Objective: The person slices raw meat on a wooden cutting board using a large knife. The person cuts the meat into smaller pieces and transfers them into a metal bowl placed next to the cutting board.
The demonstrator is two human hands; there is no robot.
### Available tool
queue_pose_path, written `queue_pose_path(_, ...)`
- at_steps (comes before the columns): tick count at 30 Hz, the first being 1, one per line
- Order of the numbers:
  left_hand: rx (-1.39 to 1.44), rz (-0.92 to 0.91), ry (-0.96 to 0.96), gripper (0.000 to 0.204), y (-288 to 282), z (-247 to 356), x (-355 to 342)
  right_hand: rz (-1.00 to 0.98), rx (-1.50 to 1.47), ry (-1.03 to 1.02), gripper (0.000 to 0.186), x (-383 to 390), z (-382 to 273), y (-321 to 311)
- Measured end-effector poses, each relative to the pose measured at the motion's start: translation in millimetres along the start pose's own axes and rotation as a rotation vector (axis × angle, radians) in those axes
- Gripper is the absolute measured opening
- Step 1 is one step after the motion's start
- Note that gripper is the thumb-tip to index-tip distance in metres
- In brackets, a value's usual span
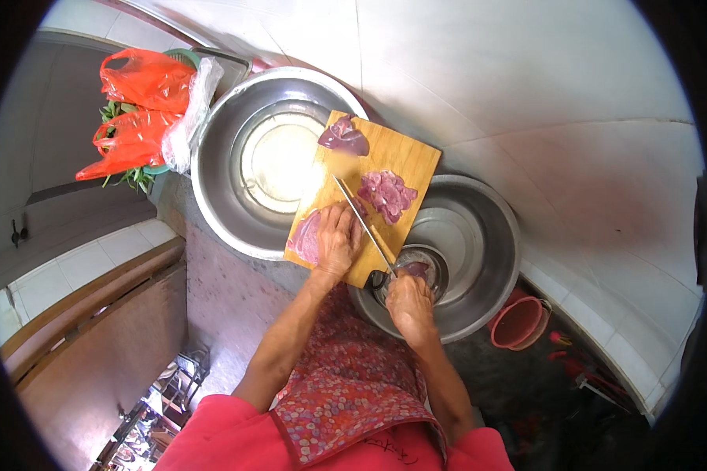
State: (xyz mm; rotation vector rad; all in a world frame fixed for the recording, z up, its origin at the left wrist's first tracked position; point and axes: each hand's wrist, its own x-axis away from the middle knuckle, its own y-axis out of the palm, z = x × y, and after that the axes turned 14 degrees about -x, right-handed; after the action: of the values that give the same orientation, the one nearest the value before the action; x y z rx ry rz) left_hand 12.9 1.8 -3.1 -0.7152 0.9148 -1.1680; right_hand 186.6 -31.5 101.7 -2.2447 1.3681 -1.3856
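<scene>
A wooden cutting board (404,157) lies tilted across the rims of two large metal basins. My left hand (340,239) presses down with bent fingers on a flat piece of raw pink meat (304,238) near the board's lower left edge. In my right hand (410,302) is the handle of a kitchen knife (373,238); its blade slants up and left across the board, close beside my left fingers. A pile of sliced meat (388,195) sits right of the blade. Farther up rests a darker, glossy piece of raw meat (343,137).
The left basin (212,212) holds clear liquid. Inside the right basin (504,235) stands a small metal bowl (440,284) with some meat. Red plastic bags (153,82) and green leaves are at far left. A red bucket (517,323) stands right, by the tiled wall.
</scene>
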Motion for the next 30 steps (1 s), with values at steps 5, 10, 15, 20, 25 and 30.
queue_pose_path(5, 0.013, 0.013, -0.042, 0.028, -0.5, -1.3, 1.2, -0.014, 0.019, 0.039, 0.012, 18.7, 18.7, -6.9)
queue_pose_path(10, 0.018, -0.01, -0.038, 0.027, -0.1, -0.1, 3.6, 0.022, -0.05, -0.061, 0.015, -20.2, 14.5, 16.7)
queue_pose_path(15, 0.05, -0.002, -0.06, 0.026, -4.1, 1.3, -1.6, 0.022, -0.046, -0.075, 0.017, -22.8, 22.6, 15.2)
queue_pose_path(20, 0.057, 0.012, -0.106, 0.035, -1.7, -0.7, 7.7, 0.11, -0.045, 0.014, 0.025, -0.5, 34.9, -5.4)
queue_pose_path(25, 0.072, -0.005, -0.056, 0.031, 1.9, -7.8, 6.9, 0.088, -0.021, -0.082, 0.017, 9.1, 21.0, -20.6)
queue_pose_path(30, 0.035, 0.001, -0.032, 0.032, -1.2, -4.2, 4.0, 0.123, 0.008, -0.118, 0.01, 28.0, 24.1, -6.9)
